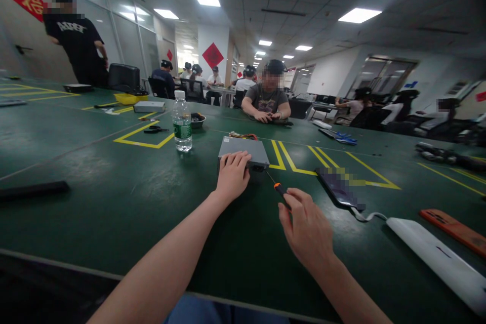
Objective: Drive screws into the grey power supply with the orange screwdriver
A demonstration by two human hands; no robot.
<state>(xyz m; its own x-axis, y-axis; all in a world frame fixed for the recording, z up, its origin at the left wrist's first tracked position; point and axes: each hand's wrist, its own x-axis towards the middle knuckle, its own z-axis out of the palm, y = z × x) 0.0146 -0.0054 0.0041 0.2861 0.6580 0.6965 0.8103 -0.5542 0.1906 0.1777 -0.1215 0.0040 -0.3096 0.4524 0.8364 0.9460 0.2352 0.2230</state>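
A grey metal box (243, 150) with coloured wires at its back lies on the green table (94, 202) ahead of me. My left hand (232, 174) rests on the box's near left corner with fingers curled over its top edge. My right hand (306, 228) is closed round a screwdriver (280, 190) with an orange and black handle. Its thin shaft points toward the box's near right corner.
A water bottle (183, 122) stands left of the box, a bowl (198, 120) behind it. A phone (339, 186) with a cable, a white bar (436, 255) and an orange tool (453, 228) lie at right. A person (268, 98) sits opposite; another stands at far left.
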